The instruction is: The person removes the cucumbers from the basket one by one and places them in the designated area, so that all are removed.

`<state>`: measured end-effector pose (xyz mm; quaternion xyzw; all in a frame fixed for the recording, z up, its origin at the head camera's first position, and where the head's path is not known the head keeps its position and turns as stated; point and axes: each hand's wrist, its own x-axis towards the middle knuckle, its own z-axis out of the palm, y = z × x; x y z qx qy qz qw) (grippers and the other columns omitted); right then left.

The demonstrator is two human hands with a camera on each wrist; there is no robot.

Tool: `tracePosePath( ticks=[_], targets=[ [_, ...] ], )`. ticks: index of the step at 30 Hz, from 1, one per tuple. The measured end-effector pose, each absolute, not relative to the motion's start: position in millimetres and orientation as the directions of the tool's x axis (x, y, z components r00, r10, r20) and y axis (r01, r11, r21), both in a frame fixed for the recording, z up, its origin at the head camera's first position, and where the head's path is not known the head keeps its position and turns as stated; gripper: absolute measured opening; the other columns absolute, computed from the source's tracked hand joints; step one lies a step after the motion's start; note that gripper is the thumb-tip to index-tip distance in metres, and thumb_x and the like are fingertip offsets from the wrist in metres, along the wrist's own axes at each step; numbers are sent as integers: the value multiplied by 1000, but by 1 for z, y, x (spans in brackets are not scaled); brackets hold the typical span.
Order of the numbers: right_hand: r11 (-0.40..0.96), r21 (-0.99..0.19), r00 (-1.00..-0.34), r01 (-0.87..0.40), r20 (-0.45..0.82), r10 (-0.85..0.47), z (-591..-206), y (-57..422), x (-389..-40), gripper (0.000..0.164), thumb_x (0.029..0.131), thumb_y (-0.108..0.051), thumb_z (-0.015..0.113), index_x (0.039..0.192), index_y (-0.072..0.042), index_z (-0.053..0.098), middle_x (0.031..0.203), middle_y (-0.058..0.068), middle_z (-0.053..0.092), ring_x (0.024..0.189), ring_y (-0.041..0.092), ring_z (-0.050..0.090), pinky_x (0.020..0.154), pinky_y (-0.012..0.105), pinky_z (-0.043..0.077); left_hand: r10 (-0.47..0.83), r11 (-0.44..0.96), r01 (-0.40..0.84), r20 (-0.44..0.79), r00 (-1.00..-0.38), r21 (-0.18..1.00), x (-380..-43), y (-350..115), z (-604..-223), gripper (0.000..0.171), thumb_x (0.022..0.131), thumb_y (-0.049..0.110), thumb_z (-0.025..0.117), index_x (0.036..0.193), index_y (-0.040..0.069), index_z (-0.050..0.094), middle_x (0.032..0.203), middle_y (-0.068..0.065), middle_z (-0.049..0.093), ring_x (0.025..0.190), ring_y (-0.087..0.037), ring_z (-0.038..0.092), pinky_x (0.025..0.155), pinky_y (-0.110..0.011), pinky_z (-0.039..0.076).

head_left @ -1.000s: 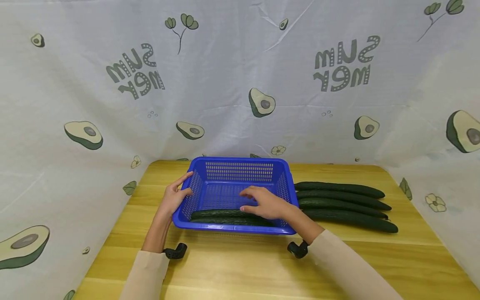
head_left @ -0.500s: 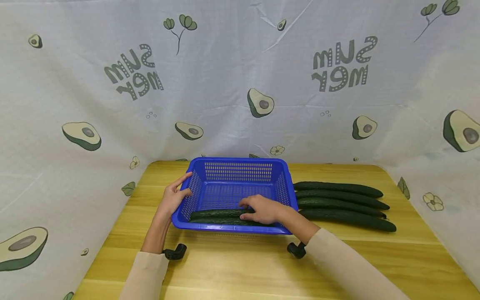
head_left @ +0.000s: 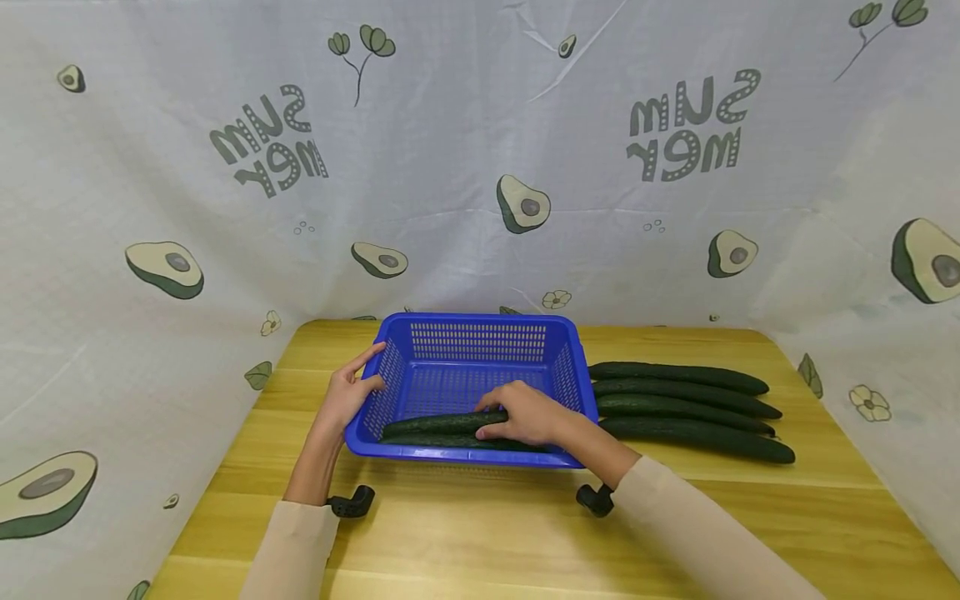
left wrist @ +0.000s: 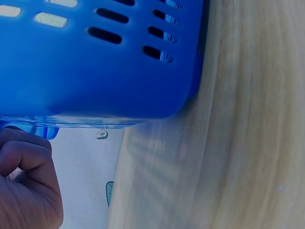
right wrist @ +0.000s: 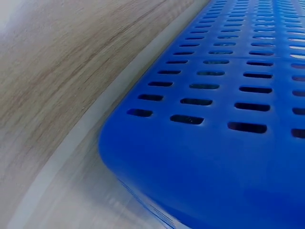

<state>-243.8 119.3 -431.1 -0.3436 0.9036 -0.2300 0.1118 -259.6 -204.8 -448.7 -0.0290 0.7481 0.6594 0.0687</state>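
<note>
A blue plastic basket (head_left: 480,457) with slotted walls stands on the wooden table. My left hand (head_left: 348,403) grips its left rim, thumb on the inner side; in the left wrist view the same hand (left wrist: 28,183) shows curled fingers at the rim. Inside the basket, two dark green cucumbers lie along the near wall. My right hand (head_left: 528,414) reaches over the right rim and holds the farther cucumber (head_left: 435,424) near its right end, which tilts up a little. The nearer cucumber (head_left: 442,440) lies beneath it, partly covered.
Several cucumbers (head_left: 686,407) lie side by side on the table (head_left: 480,533), right against the basket's right side. A white printed cloth (head_left: 450,167) hangs behind the table and along both sides. Each wrist wears a small black camera (head_left: 352,502).
My right hand has lowered onto the farther cucumber, taken hold of it and raised its right end slightly. My left hand has stayed on the basket rim.
</note>
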Motion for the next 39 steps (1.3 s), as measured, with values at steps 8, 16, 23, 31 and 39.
tracePosePath(
  ticks=[8,16,23,31,39],
  targets=[
    [658,-484,-777,-577,78,-625,-424,122,-239,39,99,-39,67,130,-15,72,128,4,73,120,25,68,96,45,57,50,109,-132,-138,-989,985,-258,-205,-448,69,92,5,62,155,32,49,150,-23,53,91,-26,71,71,-35,62],
    [640,-483,-786,-597,194,-587,-405,123,-234,36,99,-35,68,131,-18,70,126,1,73,106,18,71,88,40,58,56,87,-130,-135,-989,988,-256,-203,-447,69,93,4,61,155,32,49,153,-21,51,94,-24,70,71,-36,62],
    [644,-446,-777,-622,248,-579,-384,132,-228,35,100,-34,67,131,-17,70,117,0,75,71,7,56,72,31,51,57,75,-133,-138,-989,988,-257,-203,-448,69,93,3,61,155,31,49,150,-23,53,92,-21,71,71,-37,62],
    [661,-464,-804,-590,264,-533,-376,156,-223,36,101,-32,65,134,-16,68,128,1,72,93,17,68,97,47,54,57,72,-139,-143,-988,988,-259,-204,-448,71,92,3,61,155,31,48,155,-22,49,104,-31,71,76,-40,63],
    [687,-507,-851,-521,243,-466,-380,188,-218,40,103,-28,62,138,-8,63,137,12,67,129,36,61,107,59,47,49,67,-147,-150,-987,987,-258,-205,-447,71,91,3,62,155,32,49,152,-22,51,93,-26,73,72,-38,62]
  ],
)
